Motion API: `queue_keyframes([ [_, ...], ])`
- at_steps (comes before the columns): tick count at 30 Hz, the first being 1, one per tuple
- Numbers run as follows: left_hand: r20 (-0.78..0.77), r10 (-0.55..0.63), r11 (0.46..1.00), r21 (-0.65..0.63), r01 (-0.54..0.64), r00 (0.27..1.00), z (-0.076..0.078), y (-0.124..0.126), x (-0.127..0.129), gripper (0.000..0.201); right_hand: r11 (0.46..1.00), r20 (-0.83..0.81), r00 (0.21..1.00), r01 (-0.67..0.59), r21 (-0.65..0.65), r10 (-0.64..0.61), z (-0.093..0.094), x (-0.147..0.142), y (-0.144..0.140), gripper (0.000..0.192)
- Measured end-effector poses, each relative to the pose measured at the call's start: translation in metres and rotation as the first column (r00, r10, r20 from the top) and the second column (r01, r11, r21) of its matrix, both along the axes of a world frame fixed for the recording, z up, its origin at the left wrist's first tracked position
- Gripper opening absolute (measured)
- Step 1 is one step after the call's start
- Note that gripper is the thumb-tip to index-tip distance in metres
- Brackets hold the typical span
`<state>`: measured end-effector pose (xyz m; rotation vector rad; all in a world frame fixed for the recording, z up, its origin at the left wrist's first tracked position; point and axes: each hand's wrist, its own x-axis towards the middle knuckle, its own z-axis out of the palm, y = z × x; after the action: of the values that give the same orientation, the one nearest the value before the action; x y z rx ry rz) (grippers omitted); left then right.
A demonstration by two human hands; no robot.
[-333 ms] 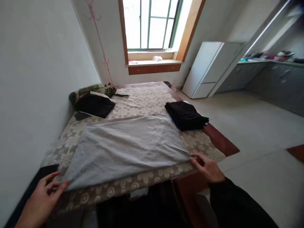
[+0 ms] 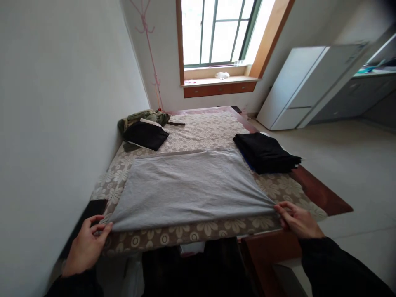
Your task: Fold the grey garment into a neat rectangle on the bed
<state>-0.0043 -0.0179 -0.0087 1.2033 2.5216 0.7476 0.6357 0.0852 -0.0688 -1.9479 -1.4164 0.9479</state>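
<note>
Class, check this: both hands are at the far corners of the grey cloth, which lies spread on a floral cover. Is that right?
Not the far corners: the head view shows the left hand and right hand at the near corners of the grey cloth, which lies spread on a floral cover.

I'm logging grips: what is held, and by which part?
The grey cloth: the left hand holds its near left corner, the right hand its near right corner.

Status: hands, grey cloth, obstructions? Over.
Left hand at near-left corner, right hand pinching near-right corner. Grey cloth spread out, creased. Black stack beside its right edge.
</note>
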Motion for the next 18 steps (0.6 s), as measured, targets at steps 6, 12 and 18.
queue_keyframes([
  [6,0.134,0.070,0.997,0.016,-0.073,0.988,-0.007,-0.002,0.003,0.061,0.999,-0.031,0.999,0.010,-0.051,-0.012,0.007,-0.005,-0.005,0.052],
  [12,0.358,0.075,0.983,0.132,-0.130,0.931,-0.001,-0.004,0.017,0.068,1.000,-0.173,0.985,0.023,-0.021,-0.026,0.016,-0.023,-0.012,0.066],
  [18,0.498,0.117,0.964,0.152,-0.219,0.859,0.007,-0.005,0.021,0.050,0.990,-0.317,0.948,-0.078,-0.121,0.036,0.022,-0.017,-0.004,0.062],
])
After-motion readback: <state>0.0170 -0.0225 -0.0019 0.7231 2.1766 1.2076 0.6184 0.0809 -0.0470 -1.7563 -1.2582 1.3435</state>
